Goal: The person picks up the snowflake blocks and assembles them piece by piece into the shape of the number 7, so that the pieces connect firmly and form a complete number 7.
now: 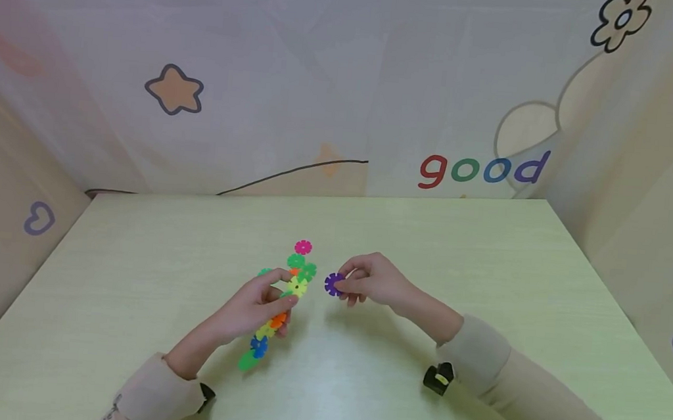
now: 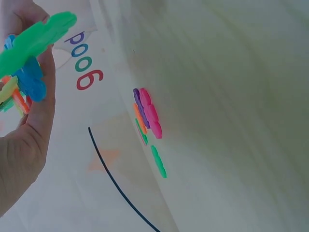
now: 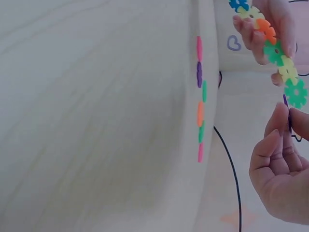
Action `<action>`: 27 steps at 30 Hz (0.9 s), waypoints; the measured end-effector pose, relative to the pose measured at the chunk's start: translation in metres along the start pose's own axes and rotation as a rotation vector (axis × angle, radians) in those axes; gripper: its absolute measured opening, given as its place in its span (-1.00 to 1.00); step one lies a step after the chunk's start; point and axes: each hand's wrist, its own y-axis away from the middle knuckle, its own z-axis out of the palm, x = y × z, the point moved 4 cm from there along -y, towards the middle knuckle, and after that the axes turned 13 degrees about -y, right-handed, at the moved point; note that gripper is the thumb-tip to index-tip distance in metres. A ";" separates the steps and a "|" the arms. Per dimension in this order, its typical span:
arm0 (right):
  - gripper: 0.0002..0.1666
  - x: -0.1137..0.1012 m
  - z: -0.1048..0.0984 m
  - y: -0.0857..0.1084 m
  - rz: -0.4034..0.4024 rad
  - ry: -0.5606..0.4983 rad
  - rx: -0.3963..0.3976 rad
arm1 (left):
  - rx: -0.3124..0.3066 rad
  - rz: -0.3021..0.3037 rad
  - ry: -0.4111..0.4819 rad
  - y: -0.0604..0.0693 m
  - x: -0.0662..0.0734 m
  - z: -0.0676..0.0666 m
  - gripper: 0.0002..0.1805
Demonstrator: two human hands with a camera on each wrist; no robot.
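Note:
My left hand (image 1: 248,308) grips a slanting chain of joined flower-shaped discs, whose yellow disc (image 1: 297,287) shows by the thumb; orange, yellow, blue and green ones hang below. In the left wrist view the chain's green disc (image 2: 38,41) overlaps a blue one (image 2: 33,82). Between thumb and fingers of my right hand (image 1: 381,283) is a purple disc (image 1: 333,284), held a short way right of the chain. The right wrist view shows that purple disc edge-on (image 3: 290,121), close to the chain's green end disc (image 3: 295,93).
Loose discs lie on the table (image 1: 458,246) beyond my left hand, among them a pink one (image 1: 303,247) and a green one (image 1: 295,260). A purple disc (image 3: 199,74) and an orange disc (image 3: 200,113) also lie there. A printed cloth (image 1: 298,88) stands behind the table.

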 end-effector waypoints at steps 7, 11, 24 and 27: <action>-0.80 -0.009 -0.005 0.004 -0.023 -0.030 0.033 | 0.000 -0.016 -0.016 -0.003 0.003 0.004 -0.68; -0.80 -0.013 -0.007 0.006 -0.037 -0.037 0.046 | -0.002 -0.014 -0.035 -0.004 0.004 0.005 -0.66; -0.79 -0.020 -0.010 0.008 -0.069 -0.111 0.130 | 0.047 0.081 -0.228 -0.005 0.010 0.007 -0.61; -0.79 -0.020 -0.008 0.009 -0.075 -0.127 0.145 | 0.057 0.107 -0.265 -0.005 0.010 0.008 -0.62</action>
